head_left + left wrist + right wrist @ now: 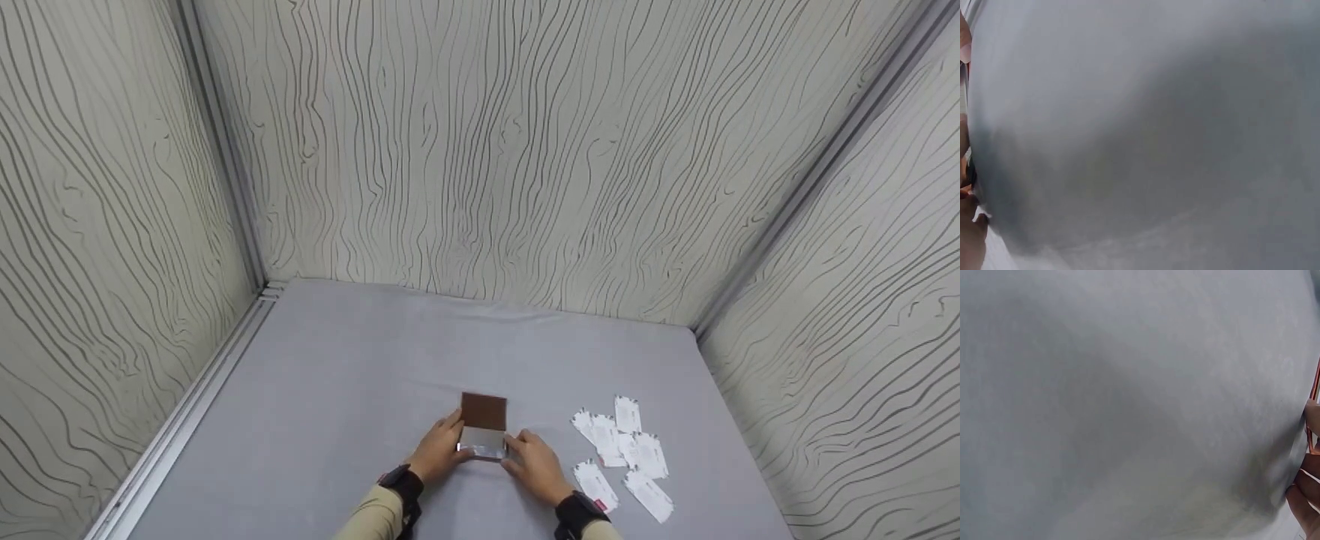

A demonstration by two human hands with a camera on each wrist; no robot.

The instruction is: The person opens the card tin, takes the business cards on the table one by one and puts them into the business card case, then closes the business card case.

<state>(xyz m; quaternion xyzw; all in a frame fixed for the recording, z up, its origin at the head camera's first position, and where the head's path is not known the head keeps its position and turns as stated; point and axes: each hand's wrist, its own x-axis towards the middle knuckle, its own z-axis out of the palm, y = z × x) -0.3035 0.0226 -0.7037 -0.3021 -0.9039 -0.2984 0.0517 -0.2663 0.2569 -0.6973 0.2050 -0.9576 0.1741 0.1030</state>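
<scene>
A small opened case lies in front of me in the head view, with a brown square flap (484, 410) at the far side and a pale, shiny section (482, 441) on the near side. My left hand (437, 451) holds its left edge, thumb at the near left corner and fingers along the side. On the opposite edge, my right hand (537, 466) grips the case between thumb and fingers. Only a reddish-brown rim (1310, 439) of it shows in the right wrist view, beside the right fingers (1310, 486). Most of the left hand is out of the left wrist view.
Several white cards (646, 493) with notched ends lie in a loose, overlapping group to the right of my right hand. One card (596, 486) has a red patch. Grey cloth (337, 390) covers the table; wood-patterned panels (465, 150) enclose it, with a metal rail (187, 420) at left.
</scene>
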